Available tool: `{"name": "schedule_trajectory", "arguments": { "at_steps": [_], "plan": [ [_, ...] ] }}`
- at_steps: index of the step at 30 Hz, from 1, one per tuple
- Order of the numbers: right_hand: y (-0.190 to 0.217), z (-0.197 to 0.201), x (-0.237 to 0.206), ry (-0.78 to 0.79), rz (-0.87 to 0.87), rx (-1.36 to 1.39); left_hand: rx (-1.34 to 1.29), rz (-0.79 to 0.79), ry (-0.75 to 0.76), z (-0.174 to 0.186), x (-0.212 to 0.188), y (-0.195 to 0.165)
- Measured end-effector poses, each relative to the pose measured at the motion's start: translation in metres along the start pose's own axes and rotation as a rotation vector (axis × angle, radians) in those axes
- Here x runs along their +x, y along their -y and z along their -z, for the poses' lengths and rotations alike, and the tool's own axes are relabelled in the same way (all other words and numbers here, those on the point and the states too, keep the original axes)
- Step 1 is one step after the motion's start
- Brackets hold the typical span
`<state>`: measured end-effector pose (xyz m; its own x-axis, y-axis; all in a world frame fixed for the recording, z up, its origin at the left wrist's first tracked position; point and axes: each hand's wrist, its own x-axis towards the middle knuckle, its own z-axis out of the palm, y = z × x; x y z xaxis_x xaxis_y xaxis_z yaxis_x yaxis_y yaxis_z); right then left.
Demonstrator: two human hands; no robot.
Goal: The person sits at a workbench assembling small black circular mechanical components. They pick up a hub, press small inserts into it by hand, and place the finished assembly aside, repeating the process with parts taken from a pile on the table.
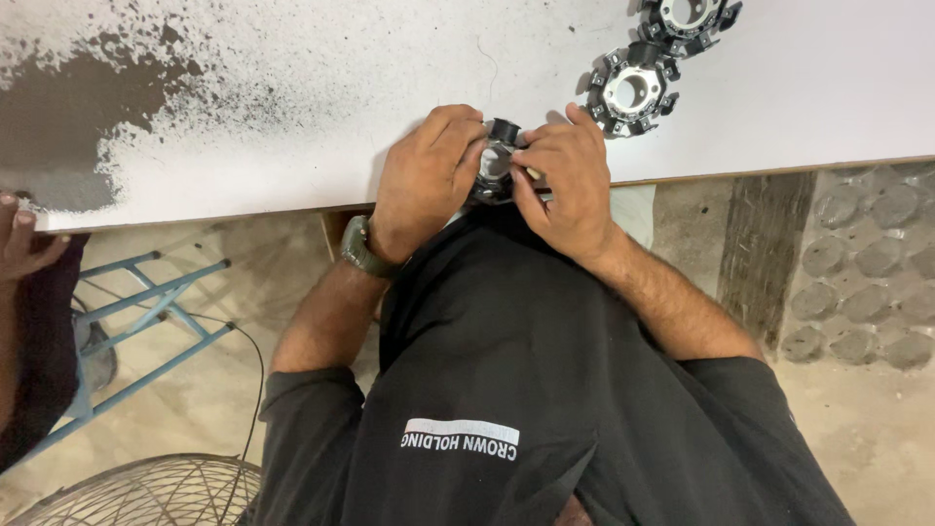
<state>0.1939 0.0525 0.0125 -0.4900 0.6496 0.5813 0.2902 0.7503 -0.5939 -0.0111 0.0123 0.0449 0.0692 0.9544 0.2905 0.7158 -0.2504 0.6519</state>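
My left hand (pixel 426 175) and my right hand (pixel 565 180) both grip one small round metal part with black clips (pixel 498 156) at the near edge of the white table (pixel 292 146). The part sits between my fingertips and is mostly hidden by them. A dark green watch (pixel 358 248) is on my left wrist. I wear a black shirt.
Two more round metal parts with black clips lie on the table at the far right, one (pixel 633 90) close to my right hand and one (pixel 690 18) at the top edge. Another person's hand (pixel 19 239) shows at the left. A blue metal frame (pixel 146 312) and a fan grille (pixel 156 492) stand on the floor.
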Motion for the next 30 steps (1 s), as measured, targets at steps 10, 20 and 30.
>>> {"name": "schedule_trajectory", "arguments": {
  "at_steps": [10,20,30],
  "plan": [
    [-0.001,-0.007,0.000,0.035,0.017,-0.091,-0.054,0.017,-0.032,-0.002,-0.012,0.004],
    [0.000,-0.011,-0.003,0.021,0.065,-0.092,-0.007,-0.019,-0.080,-0.015,-0.023,0.012],
    [-0.001,-0.013,-0.004,0.038,0.084,-0.161,0.058,0.053,-0.068,-0.001,-0.020,-0.001]
  ]
}}
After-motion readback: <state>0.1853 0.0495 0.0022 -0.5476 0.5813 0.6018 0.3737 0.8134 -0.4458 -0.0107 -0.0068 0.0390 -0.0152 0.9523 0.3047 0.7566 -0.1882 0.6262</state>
